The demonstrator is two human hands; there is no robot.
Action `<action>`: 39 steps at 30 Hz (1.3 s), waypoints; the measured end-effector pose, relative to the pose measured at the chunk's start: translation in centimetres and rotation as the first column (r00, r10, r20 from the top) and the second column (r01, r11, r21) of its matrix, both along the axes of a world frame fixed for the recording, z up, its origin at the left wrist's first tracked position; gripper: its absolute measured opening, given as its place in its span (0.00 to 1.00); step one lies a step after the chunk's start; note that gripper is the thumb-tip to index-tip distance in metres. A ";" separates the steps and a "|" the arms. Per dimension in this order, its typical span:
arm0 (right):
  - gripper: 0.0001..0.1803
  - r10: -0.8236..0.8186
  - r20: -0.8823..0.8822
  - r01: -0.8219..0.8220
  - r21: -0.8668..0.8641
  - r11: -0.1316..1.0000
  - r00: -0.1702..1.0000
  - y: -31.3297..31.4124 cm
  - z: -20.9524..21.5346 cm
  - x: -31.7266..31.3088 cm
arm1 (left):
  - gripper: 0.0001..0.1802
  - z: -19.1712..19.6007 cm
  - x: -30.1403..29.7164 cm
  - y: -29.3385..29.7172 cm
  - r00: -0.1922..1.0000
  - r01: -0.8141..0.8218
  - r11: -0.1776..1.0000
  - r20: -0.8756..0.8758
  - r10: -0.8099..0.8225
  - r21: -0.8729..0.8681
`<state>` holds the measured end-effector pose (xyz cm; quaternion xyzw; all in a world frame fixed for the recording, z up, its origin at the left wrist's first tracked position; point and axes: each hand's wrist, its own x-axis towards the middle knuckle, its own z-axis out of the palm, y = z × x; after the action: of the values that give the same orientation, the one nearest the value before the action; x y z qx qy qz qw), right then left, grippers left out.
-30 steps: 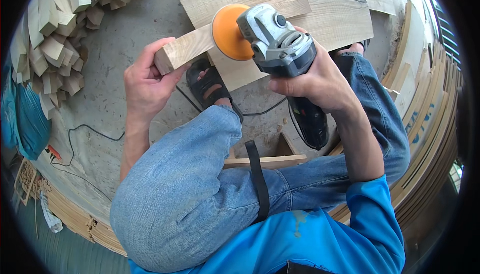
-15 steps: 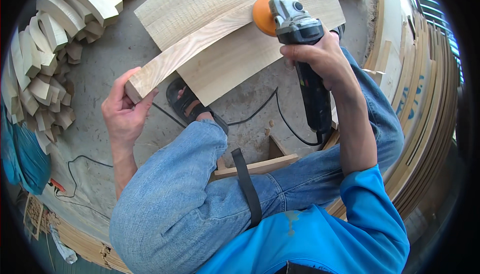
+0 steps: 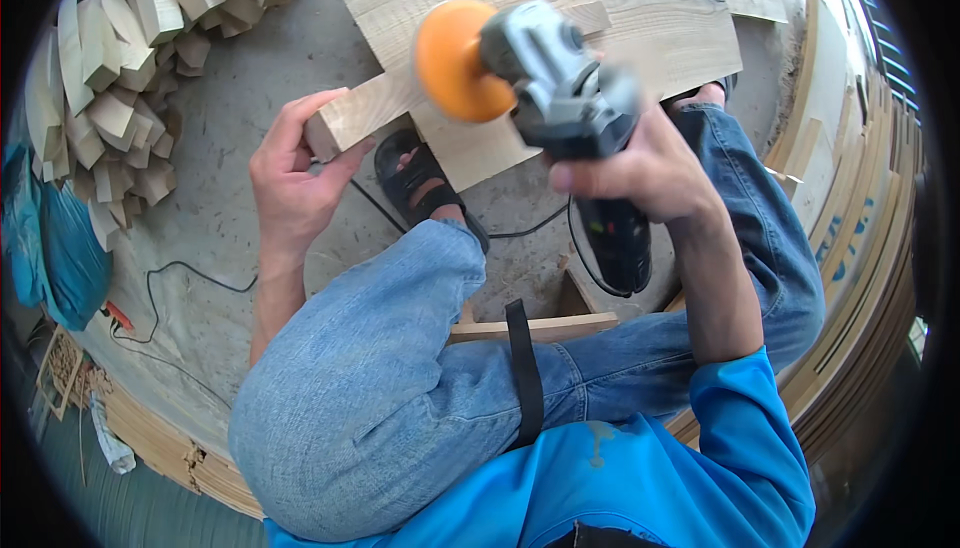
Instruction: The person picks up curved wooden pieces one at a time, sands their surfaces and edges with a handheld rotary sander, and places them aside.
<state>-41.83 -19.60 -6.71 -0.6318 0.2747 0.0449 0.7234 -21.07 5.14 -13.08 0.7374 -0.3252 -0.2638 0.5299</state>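
Observation:
My left hand [image 3: 295,173] pinches the near-left end of a curved wooden piece [image 3: 372,111], thumb on one side and fingers on the other. The piece lies across pale wide boards [image 3: 655,33], its far end showing beyond the tool. My right hand [image 3: 650,168] is wrapped round the dark body of an angle grinder [image 3: 560,68], blurred by motion. Its orange sanding disc [image 3: 462,60] hides the middle of the curved piece; whether disc and wood touch, I cannot tell. A black cord [image 3: 530,228] trails over the floor below.
Curved wooden blocks [image 3: 125,78] are piled at the far left, above a blue bag [image 3: 70,258]. Long stacked boards [image 3: 850,278] line the right side. My sandalled foot [image 3: 420,173] rests beside the wide boards. A wooden frame [image 3: 540,328] sits between my legs.
The grinder has swept left along the curved piece, from its far part toward my left hand, and the disc looks larger and tilted. The whole view has shifted slightly. My left hand keeps its hold.

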 end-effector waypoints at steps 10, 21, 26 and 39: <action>0.47 0.132 0.179 -0.147 0.074 0.986 0.975 4.1 0.1 3.3 | 0.23 1.1 -0.1 0.6 0.956 0.036 0.994 0.286 -0.063 0.099; 0.51 0.025 -0.017 -0.025 -0.038 0.999 1.000 2.1 0.6 2.1 | 0.25 1.1 -0.2 0.2 0.980 0.063 0.996 0.186 -0.073 0.061; 0.48 -0.033 -0.131 0.012 -0.155 0.988 0.991 0.4 -0.2 0.8 | 0.25 1.2 0.0 0.4 0.985 0.056 0.997 0.162 -0.064 0.058; 0.20 -0.465 -0.147 0.336 -0.509 0.792 0.873 -5.1 -1.7 -2.8 | 0.28 0.9 0.4 0.4 0.978 0.068 0.997 0.197 -0.076 0.048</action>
<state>-44.58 -24.73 -8.45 -0.7019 0.4999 -0.0942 0.4985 -20.71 5.53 -12.17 0.7587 -0.3973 -0.2145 0.4696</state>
